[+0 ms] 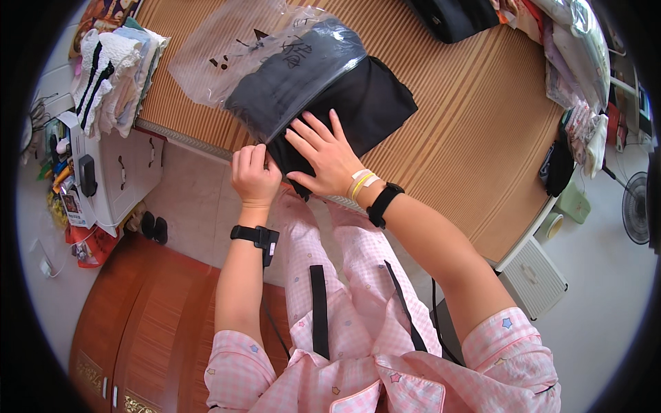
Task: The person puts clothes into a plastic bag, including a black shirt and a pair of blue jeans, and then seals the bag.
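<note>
A folded black cloth (356, 108) lies on a mat-covered bed, partly inside a clear plastic bag (206, 72) with printed dark marks. The bag covers the cloth's far part, and its straight mouth edge runs diagonally across the fabric. My left hand (255, 173) is curled at the near left corner of the bag's mouth, gripping the plastic there; its fingertips are partly hidden. Flat on the uncovered cloth rests my right hand (328, 155), fingers spread, palm down and holding nothing. A bit of cloth hangs over the bed's near edge between my wrists.
The striped bamboo-type mat (465, 155) covers the bed. Folded clothes (111, 77) are stacked at the left, by a white cabinet (131, 170). A black bag-like item (454, 18) lies at the far side. Plastic-wrapped textiles (578, 57) and a fan (638, 206) are right.
</note>
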A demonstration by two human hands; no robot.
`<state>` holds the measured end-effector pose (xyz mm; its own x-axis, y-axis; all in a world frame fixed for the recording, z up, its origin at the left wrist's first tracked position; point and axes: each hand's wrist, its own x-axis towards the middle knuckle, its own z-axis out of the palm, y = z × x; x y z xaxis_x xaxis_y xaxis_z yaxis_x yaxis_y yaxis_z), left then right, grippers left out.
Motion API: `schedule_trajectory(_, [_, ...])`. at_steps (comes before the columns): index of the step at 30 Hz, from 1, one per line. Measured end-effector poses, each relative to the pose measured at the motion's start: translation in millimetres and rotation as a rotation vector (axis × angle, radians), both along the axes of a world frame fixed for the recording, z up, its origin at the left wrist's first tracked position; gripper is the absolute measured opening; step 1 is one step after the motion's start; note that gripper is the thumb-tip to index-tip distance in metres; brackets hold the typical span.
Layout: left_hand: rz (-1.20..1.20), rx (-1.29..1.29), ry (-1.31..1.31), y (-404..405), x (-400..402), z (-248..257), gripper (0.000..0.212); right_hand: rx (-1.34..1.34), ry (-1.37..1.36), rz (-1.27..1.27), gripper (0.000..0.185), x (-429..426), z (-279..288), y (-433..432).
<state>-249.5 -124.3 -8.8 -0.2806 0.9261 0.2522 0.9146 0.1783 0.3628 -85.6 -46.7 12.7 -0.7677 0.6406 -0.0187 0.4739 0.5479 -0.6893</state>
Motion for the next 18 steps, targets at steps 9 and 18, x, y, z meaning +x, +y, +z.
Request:
schedule_trajectory(9, [-0.302, -0.188, 0.089, -1, -24, 8, 0.014, -0.024, -0.161, -0.014, 0.073, -14, -13, -8])
schedule_trajectory(18, [-0.289, -0.266, 0.101, -18, -15, 24, 0.008, 0.021, -0.258, -0.018, 0.07, -28, -10, -28])
